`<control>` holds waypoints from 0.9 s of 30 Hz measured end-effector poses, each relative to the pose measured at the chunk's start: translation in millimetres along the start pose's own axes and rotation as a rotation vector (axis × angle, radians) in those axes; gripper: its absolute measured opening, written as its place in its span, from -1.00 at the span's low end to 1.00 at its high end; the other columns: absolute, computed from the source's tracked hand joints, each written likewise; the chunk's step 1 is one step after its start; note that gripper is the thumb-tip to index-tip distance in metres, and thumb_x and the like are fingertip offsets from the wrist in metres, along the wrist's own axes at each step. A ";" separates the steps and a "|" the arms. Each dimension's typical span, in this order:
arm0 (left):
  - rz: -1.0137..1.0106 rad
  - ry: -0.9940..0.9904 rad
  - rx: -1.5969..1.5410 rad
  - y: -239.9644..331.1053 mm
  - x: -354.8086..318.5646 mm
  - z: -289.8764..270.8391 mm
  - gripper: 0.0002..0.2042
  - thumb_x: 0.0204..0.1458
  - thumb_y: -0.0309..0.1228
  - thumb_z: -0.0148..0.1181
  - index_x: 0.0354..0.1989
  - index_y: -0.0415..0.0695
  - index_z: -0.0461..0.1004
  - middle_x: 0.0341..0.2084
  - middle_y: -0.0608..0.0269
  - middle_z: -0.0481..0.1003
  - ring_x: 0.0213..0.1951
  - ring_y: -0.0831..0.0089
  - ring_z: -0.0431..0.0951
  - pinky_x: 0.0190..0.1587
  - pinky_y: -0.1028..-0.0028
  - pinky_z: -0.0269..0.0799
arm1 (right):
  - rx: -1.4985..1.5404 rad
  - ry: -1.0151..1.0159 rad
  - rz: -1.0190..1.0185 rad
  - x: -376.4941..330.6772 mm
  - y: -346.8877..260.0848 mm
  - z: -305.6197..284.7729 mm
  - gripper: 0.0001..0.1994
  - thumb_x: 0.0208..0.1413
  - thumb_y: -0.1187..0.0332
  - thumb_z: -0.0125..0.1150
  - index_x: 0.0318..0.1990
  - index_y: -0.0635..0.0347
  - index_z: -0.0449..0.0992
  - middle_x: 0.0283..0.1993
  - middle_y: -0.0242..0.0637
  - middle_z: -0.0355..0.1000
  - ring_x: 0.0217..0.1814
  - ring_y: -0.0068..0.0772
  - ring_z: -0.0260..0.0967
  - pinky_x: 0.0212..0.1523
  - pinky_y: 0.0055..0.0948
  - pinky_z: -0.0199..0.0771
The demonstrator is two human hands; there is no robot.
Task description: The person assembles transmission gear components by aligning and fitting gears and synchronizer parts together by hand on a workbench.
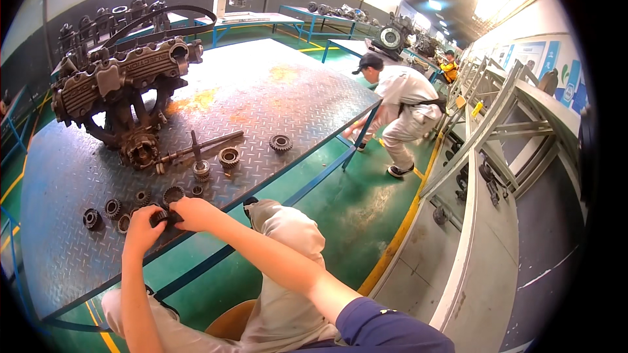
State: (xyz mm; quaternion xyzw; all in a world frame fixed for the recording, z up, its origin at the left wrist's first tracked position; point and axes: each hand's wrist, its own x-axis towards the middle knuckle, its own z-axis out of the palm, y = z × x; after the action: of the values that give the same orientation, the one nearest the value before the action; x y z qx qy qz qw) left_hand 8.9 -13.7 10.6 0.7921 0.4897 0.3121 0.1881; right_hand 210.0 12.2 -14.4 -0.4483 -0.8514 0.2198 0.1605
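At the table's near edge my left hand (140, 231) curls its fingers round a small dark gear (158, 218). My right hand (193, 215) closes on the same dark piece from the other side, its fingertips partly hidden. Just beyond them stands another toothed gear (173, 194). Left of my hands lie loose gears, among them a dark one (92, 219) and a ribbed one (113, 207). Farther right are a ring gear (229, 156) and a flat gear (281, 143). A long shaft (203, 147) lies behind, near an upright stem set in a gear (201, 168).
A large engine block (124, 78) stands on the blue-edged metal table (261, 91), a black belt (160, 13) above it. To the right a person in pale workwear (405, 98) bends beside the table. Metal racks (490, 131) line the right side. Other benches carry machine parts.
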 end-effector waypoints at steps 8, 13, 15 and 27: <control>0.033 -0.051 -0.018 7.6 18.5 23.8 -0.70 -0.17 -0.49 0.33 -0.20 -0.26 0.54 -0.28 -0.08 0.57 -0.15 -0.03 0.57 -0.05 0.24 0.44 | -0.012 0.087 -0.001 -4.0 11.5 -0.8 -0.62 -0.05 0.26 0.37 -0.09 0.24 0.49 -0.19 0.03 0.50 -0.07 0.09 0.47 -0.05 -0.05 0.48; 0.012 -0.079 -0.040 7.4 23.7 24.5 -0.71 -0.16 -0.49 0.34 -0.20 -0.27 0.55 -0.27 -0.08 0.58 -0.15 -0.04 0.57 -0.07 0.22 0.46 | -0.014 0.159 -0.019 -2.2 9.8 -4.7 -0.66 -0.06 0.27 0.36 -0.16 0.25 0.51 -0.19 0.05 0.51 -0.08 0.12 0.48 -0.05 -0.05 0.50; 0.004 -0.070 -0.036 7.1 23.4 20.3 -0.71 -0.18 -0.47 0.35 -0.23 -0.27 0.56 -0.28 -0.09 0.58 -0.16 -0.05 0.57 -0.09 0.22 0.46 | -0.013 0.150 -0.030 2.5 7.8 -4.9 -0.68 -0.07 0.27 0.36 -0.18 0.24 0.51 -0.21 0.04 0.52 -0.09 0.13 0.48 -0.06 -0.04 0.50; 0.012 -0.029 0.040 -14.8 -18.3 -20.5 -0.72 -0.21 -0.39 0.37 -0.34 -0.32 0.55 -0.40 -0.08 0.55 -0.29 -0.03 0.54 -0.20 0.20 0.43 | 0.042 0.001 -0.061 15.6 -19.3 11.1 -0.70 -0.07 0.28 0.39 -0.22 0.26 0.56 -0.28 -0.02 0.55 -0.18 0.07 0.52 -0.13 -0.09 0.51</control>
State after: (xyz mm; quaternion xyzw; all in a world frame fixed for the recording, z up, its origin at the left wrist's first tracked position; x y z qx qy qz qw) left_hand -20.7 -23.5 11.0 0.8030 0.4885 0.2916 0.1776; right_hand 183.0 13.0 -12.6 -0.4185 -0.8599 0.2325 0.1769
